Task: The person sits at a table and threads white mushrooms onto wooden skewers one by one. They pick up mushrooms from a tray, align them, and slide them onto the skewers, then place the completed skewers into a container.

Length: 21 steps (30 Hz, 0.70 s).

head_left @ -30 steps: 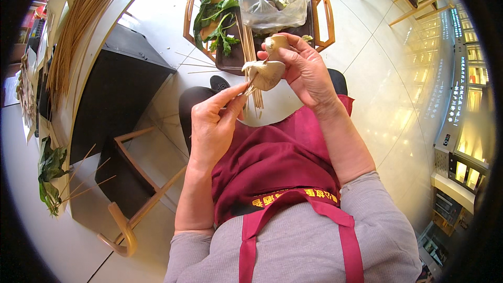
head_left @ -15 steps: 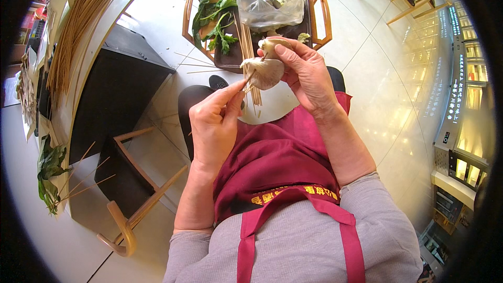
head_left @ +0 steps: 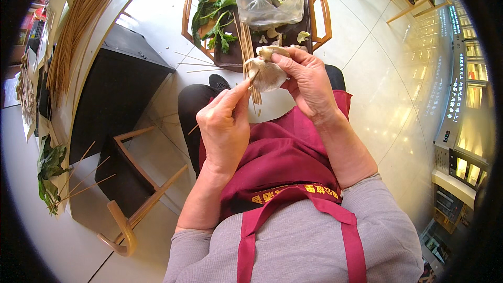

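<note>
My left hand (head_left: 225, 131) is closed, pinching a thin wooden skewer (head_left: 193, 129) whose back end shows beside the hand. The skewer's front part meets a pale oyster mushroom (head_left: 269, 77) with its gilled side showing. My right hand (head_left: 310, 83) grips a smaller mushroom piece (head_left: 271, 51) between thumb and fingers, just above the larger one. How far the skewer runs through either piece is hard to see. Behind the mushrooms, a bundle of skewers (head_left: 244, 42) lies across the edge of a dark tray (head_left: 226, 18).
On the tray sit a clear plastic bag (head_left: 272, 8) and mushroom scraps (head_left: 303, 36). Leafy greens (head_left: 215, 18) lie at its left, over a wooden-handled stand (head_left: 325, 15). More skewers (head_left: 84, 26) are piled on the left table; a wooden chair (head_left: 141, 204) stands below.
My left hand has shifted up and right, closer to the mushroom. The mushroom pieces have turned slightly in my right hand, and more scraps on the tray are visible.
</note>
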### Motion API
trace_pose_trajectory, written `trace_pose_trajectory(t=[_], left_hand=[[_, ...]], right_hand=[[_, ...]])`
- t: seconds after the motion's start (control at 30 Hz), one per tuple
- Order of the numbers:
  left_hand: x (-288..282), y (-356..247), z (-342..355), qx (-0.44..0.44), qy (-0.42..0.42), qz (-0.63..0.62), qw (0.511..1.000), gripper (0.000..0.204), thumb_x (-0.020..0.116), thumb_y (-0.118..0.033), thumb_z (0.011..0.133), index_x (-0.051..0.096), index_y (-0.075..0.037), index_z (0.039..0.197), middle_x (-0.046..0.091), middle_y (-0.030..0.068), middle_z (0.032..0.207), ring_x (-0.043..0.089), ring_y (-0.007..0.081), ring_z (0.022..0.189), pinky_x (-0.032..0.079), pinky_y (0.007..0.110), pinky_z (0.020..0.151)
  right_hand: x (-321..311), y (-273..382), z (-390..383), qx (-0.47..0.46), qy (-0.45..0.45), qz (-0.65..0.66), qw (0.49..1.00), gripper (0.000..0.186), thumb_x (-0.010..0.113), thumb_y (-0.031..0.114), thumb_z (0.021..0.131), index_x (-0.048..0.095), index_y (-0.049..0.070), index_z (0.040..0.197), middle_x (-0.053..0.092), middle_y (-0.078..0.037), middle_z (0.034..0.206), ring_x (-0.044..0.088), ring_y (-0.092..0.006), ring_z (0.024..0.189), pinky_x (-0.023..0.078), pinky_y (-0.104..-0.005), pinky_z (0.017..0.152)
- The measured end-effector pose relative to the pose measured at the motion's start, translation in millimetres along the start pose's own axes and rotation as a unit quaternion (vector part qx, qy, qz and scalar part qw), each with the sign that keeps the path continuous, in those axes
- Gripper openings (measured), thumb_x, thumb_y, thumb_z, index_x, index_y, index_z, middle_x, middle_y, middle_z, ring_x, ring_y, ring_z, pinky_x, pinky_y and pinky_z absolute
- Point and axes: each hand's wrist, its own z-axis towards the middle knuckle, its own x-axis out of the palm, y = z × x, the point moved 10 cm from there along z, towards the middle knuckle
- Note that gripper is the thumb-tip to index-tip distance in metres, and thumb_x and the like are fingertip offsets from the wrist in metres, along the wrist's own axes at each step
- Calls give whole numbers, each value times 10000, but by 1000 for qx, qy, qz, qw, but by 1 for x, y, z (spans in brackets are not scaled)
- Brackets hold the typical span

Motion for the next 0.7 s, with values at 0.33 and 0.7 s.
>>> trace_pose_trajectory(t=[0.33,0.7], left_hand=[[18,33,-3,-109,51,-73,990,175,712,-4,872,718,-2,1046,687,125,763,654,172,597,500,286,565],[44,108,-25,-214,133,-109,962,129,698,-16,897,741,18,1014,659,48,767,577,79,543,455,235,473]], right_hand=[[-18,-21,6,29,-25,10,999,199,663,113,952,697,16,1122,726,-65,1033,697,-149,905,610,-337,799],[-166,21,78,-13,-121,-69,990,262,598,94,971,609,-25,1203,689,-132,1127,701,-233,984,630,-441,832]])
